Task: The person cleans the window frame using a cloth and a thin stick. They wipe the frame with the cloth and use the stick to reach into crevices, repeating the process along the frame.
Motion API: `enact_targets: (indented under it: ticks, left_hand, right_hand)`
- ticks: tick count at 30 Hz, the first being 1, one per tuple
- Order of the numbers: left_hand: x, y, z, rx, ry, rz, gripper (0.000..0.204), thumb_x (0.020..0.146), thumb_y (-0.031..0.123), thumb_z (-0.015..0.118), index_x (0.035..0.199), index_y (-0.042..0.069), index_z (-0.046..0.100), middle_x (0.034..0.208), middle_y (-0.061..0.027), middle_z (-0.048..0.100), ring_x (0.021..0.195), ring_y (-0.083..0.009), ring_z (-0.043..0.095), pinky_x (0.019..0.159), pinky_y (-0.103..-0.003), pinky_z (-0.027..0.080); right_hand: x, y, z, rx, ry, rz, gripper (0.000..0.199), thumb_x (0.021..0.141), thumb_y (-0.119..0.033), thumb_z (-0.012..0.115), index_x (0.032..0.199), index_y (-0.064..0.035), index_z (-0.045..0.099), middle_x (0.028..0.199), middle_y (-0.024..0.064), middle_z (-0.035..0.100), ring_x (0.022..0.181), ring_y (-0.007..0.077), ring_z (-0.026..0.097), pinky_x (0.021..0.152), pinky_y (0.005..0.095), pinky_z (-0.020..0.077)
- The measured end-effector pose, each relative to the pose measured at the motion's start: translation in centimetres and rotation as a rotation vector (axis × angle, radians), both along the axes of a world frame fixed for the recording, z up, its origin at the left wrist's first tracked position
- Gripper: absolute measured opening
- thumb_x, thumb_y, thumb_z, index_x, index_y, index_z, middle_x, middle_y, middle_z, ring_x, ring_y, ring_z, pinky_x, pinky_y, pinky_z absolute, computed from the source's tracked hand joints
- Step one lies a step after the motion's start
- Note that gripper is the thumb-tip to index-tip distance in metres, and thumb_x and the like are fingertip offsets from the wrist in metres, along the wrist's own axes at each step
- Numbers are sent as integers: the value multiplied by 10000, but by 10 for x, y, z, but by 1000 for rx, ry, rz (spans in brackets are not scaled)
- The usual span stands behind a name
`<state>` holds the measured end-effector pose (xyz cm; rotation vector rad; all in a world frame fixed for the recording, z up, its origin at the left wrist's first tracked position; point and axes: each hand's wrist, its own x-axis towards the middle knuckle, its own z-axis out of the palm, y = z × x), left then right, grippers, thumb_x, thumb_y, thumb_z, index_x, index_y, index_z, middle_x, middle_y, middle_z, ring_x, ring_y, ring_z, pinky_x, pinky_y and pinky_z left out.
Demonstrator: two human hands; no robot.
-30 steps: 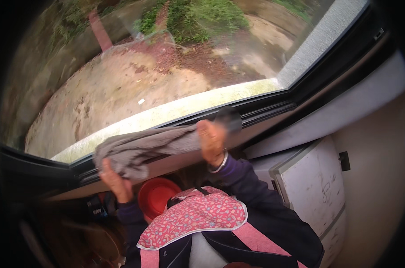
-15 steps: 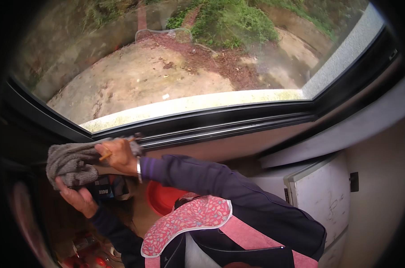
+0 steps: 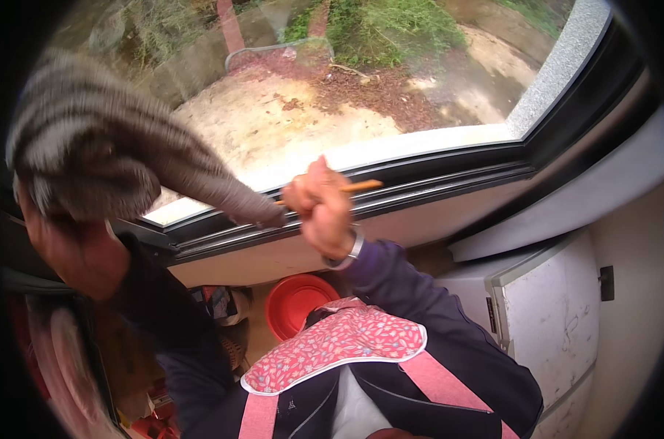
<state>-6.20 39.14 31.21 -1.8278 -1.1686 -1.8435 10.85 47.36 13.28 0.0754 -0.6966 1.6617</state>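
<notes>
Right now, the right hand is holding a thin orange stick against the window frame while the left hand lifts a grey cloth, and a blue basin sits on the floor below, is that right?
Not quite: the basin on the floor is red, not blue, as the head view shows. The rest stands: the right hand grips a thin orange stick by the window frame, and the left hand lifts a grey cloth.

The grey cloth (image 3: 105, 157) at around 10 o'clock is smeared with motion blur, so I can't make out its folds or edges. It covers most of the left hand (image 3: 72, 249), fingers hidden, so no telling how it grips. The right hand (image 3: 321, 208) near center is fisted around a thin orange stick (image 3: 357, 186); only the tip pokes out. The red basin (image 3: 299, 304) at 6 o'clock is partly hidden behind the pink apron (image 3: 336, 347). Stuff at 8 o'clock is too dark to identify.
</notes>
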Motion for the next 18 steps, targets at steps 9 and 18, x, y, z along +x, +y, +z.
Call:
enact_targets:
  ticks: [9, 18]
  left_hand:
    - [139, 107, 8, -321, -566, -1063, 337, 970, 167, 362, 1208, -28, 499, 1186, -114, 556, 1093, -221, 534, 983, -356, 410]
    - [264, 176, -11, -597, -644, -1538, 267, 920, 160, 503, 1115, -12, 562, 1088, -97, 614, 1001, -174, 586, 897, -309, 467]
  right_hand:
    - [193, -8, 13, 178, -5, -740, 442, 1001, -317, 280, 592, -150, 266, 460, -38, 180, 396, 84, 104, 418, 272, 170]
    - [234, 12, -23, 127, -147, -1065, 455, 992, -346, 308, 593, -134, 248, 477, -31, 198, 428, 98, 166, 463, 283, 209]
